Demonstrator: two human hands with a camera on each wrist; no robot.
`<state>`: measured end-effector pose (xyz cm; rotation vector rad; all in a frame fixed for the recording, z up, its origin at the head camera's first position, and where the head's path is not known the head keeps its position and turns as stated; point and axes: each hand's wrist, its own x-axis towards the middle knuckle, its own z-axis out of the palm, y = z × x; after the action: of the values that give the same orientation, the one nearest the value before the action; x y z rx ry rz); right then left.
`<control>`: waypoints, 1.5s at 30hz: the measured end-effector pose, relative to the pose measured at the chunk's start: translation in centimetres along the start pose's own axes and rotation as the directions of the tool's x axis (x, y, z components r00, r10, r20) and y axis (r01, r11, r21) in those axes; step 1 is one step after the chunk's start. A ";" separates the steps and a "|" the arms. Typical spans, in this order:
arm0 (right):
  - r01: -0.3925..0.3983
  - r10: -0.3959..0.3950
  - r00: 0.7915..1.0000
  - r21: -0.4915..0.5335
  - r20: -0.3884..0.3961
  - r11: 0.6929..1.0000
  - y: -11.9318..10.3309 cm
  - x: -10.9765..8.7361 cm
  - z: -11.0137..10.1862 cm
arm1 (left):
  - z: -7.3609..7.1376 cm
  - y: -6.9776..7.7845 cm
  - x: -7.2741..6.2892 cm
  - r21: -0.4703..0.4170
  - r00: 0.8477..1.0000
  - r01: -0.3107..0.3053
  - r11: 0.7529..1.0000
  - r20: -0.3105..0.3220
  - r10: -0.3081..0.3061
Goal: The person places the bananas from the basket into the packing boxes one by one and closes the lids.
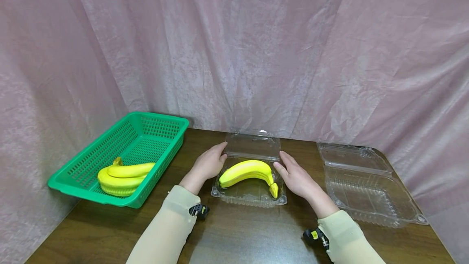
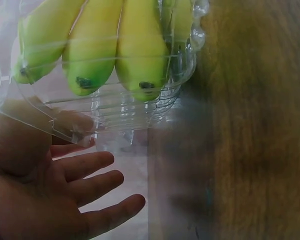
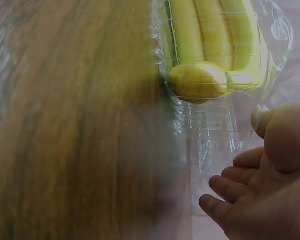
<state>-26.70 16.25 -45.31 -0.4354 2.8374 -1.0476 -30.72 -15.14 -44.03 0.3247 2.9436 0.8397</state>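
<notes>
A yellow banana bunch (image 1: 246,171) lies in the base of a clear plastic clamshell container (image 1: 246,199) in the middle of the table. Its hinged lid (image 1: 253,146) is folded back flat behind it. My left hand (image 1: 209,163) is at the container's left side, thumb by the rim and other fingers extended. At the opposite side is my right hand (image 1: 297,177), its thumb at the rim and its fingers loosely stretched. Greenish tips of the bananas (image 2: 90,55) show through the wall in the left wrist view; the stem end (image 3: 197,82) faces the right wrist camera.
To the left stands a green plastic basket (image 1: 176,141) with another banana bunch (image 1: 122,178) at its near end. A second clear clamshell container (image 1: 366,194) is open on the right of the brown wooden table (image 1: 234,231). Pink curtains (image 1: 256,52) hang behind.
</notes>
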 end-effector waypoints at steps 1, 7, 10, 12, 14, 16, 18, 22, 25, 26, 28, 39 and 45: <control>0.000 0.000 1.000 0.002 0.002 1.000 0.0 0.0 0.0 | 0.0 0.0 0.0 -0.001 1.000 0.000 1.000 -0.001 0.000; -0.015 0.015 1.000 0.009 0.009 1.000 -0.3 -0.2 -0.2 | 0.0 -0.2 -0.1 0.003 1.000 -0.004 1.000 -0.020 0.004; -0.025 0.024 1.000 0.013 0.010 1.000 -0.4 -0.2 -0.2 | 0.0 -0.1 -0.1 -0.003 0.999 -0.010 1.000 -0.031 0.010; -0.030 0.030 1.000 0.013 0.009 0.999 -0.5 -0.2 -0.2 | -0.1 0.0 -0.1 -0.008 0.999 -0.014 1.000 -0.038 0.014; -0.034 0.034 0.999 0.009 0.007 0.999 -0.5 -0.2 -0.3 | -0.2 0.1 -0.1 -0.011 0.999 -0.014 1.000 -0.045 0.014; -0.038 0.037 0.999 0.009 0.006 0.999 -0.5 -0.2 -0.4 | -0.3 0.2 -0.1 -0.012 0.999 -0.013 1.000 -0.049 0.012; -0.038 0.038 0.999 0.003 0.004 0.999 -0.4 -0.2 -0.4 | -0.3 0.2 -0.2 -0.014 0.999 -0.010 1.000 -0.054 0.009; -0.037 0.037 0.999 0.003 0.006 0.999 -0.5 -0.2 -0.5 | -0.4 0.3 -0.2 -0.019 0.998 -0.008 1.000 -0.063 0.007; -0.037 0.037 0.999 0.005 0.004 0.999 -0.5 -0.3 -0.6 | -0.5 0.3 -0.2 -0.021 0.998 -0.008 1.000 -0.067 0.007; -0.038 0.038 0.999 0.007 0.002 0.999 -0.6 -0.3 -0.6 | -0.5 0.3 -0.2 -0.022 0.998 -0.008 1.000 -0.070 0.007; -0.038 0.038 0.999 0.009 -0.004 0.999 -0.7 -0.4 -0.7 | -0.5 0.3 -0.1 -0.025 0.997 -0.009 1.000 -0.074 0.007; -0.019 0.020 0.999 0.007 -0.036 1.000 -1.1 -0.4 -0.9 | -0.6 0.2 -0.1 -0.041 0.994 -0.018 0.999 -0.109 0.014; -0.023 0.023 0.999 0.008 -0.040 1.000 -1.0 -0.4 -1.1 | -0.6 0.2 0.0 -0.037 0.992 -0.017 0.999 -0.122 0.013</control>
<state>-26.24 16.31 -43.80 -0.3846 2.8649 -1.0744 -30.72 -15.33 -43.42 0.3040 3.0358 0.9496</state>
